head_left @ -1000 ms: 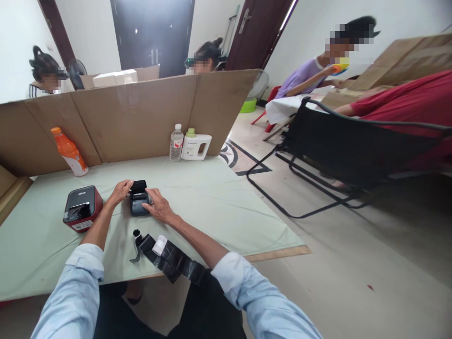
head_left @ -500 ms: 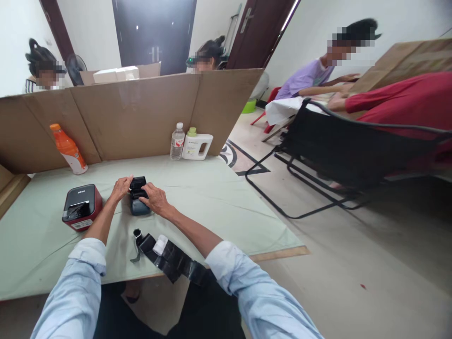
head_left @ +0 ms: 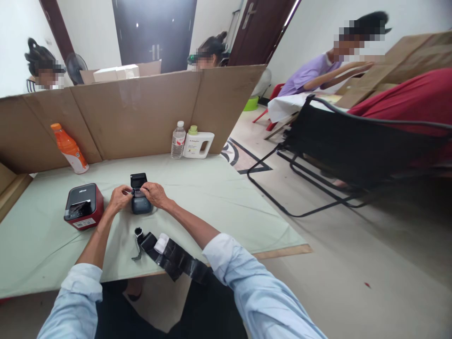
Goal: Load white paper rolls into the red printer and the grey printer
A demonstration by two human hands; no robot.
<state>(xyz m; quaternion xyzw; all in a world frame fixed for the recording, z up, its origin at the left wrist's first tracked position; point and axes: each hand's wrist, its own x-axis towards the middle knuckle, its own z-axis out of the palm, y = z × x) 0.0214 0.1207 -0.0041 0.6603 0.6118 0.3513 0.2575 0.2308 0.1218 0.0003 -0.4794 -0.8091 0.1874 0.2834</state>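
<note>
A small dark-blue device [head_left: 141, 205], which looks like a portable label printer, lies on the table with its black lid [head_left: 138, 180] raised. My left hand [head_left: 120, 197] grips the left side of its opening, fingers bent and pressed together. On the opposite side, my right hand [head_left: 154, 194] pinches at the edge of the opening. The fingers hide whatever small part may be between them. Nearer me lie a long black strip [head_left: 176, 259], a small white roll [head_left: 161, 243] on it, and a dark ring-ended piece with a curved tab [head_left: 138, 242].
Left of my hands stands a red and black boxy machine [head_left: 84, 206]. An orange bottle [head_left: 69, 148], a clear water bottle [head_left: 178, 140] and a white jug [head_left: 198, 143] stand by the cardboard screen [head_left: 141, 113]. A black folding chair [head_left: 339, 141] and several people are beyond the table.
The device's lid has tipped further up and back. My left hand has come off the lid and down to the side of the opening. My right fingers have drawn together at the right edge.
</note>
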